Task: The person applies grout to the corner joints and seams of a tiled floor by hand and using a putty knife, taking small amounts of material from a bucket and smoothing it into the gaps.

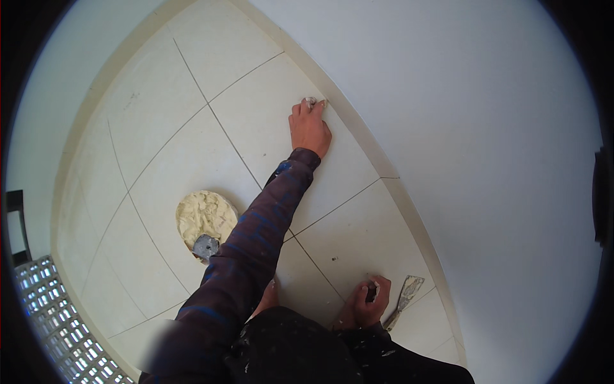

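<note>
My left hand (310, 131) reaches far forward to the tiled floor (345, 221), close to the foot of the wall. Its fingertips are closed on a small whitish-grey lump (311, 101), smeared like putty; what it is exactly does not show. Near my feet, my right hand (373, 299) is loosely curled, with pale smears on the fingers and a dark hollow inside; any thing in it is hidden. Right beside it is a putty knife (410, 289) with a smeared blade, its handle end running down by my dark sleeve.
Left of my left forearm stands a round tub of cream-coloured putty (204, 214), with a grey scraper blade (206, 246) in it. A beige skirting strip (364, 137) follows the white wall (473, 128) on the right. A perforated block screen (61, 320) is at lower left.
</note>
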{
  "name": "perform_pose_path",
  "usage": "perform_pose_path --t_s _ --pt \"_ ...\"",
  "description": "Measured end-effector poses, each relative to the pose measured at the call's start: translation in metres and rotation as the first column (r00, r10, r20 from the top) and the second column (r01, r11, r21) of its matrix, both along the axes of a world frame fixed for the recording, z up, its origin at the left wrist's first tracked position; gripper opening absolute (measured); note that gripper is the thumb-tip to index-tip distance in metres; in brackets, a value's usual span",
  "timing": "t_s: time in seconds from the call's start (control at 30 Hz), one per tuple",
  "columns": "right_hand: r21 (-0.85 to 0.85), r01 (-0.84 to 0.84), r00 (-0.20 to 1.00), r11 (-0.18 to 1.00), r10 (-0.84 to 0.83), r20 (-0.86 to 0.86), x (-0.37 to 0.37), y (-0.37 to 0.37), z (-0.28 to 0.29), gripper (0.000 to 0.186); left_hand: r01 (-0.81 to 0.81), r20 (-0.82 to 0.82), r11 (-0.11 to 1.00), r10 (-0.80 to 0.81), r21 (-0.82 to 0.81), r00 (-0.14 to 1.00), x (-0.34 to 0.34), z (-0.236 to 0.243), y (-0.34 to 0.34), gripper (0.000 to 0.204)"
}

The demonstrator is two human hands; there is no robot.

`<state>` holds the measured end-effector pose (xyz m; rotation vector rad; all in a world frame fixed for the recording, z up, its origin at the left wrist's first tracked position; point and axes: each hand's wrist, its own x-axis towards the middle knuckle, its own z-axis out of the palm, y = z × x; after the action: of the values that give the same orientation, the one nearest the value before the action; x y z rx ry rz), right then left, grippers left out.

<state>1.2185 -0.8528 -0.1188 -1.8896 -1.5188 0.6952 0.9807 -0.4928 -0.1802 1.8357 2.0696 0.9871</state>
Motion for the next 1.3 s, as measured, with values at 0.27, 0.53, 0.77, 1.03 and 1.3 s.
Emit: perform_pose_path --t_s 0.27,0.53,0.77,1.03,1.3 --pt "0.004 -0.003 1.0 1.0 0.003 0.003 -0.001 -0.01 0.008 0.027 -0.087 0.04 0.984 0.094 -0.155 0.995 0.051 0.018 -0.047 0.056" --pt "0.006 -0.005 1.0 1.0 0.005 0.0 -0.001 -0.013 0.015 0.027 0.034 0.13 0.974 -0.005 -0.223 0.992 0.086 0.031 -0.095 0.056" --pt "0.003 -0.01 1.0 1.0 0.01 -0.004 -0.003 -0.013 0.012 0.027 -0.028 0.064 0.98 0.042 -0.198 0.997 0.047 0.029 -0.056 0.064" --pt "0.009 -0.026 0.999 1.0 0.026 0.048 0.005 -0.01 0.012 0.027 0.047 -0.083 0.979 -0.064 -0.2 0.995 0.061 0.029 -0.06 0.059" --pt "0.007 0.008 1.0 1.0 -0.008 0.027 -0.011 -0.014 0.008 0.026 0.158 0.155 0.979 -0.137 -0.13 0.978 0.019 0.031 -0.064 0.035"
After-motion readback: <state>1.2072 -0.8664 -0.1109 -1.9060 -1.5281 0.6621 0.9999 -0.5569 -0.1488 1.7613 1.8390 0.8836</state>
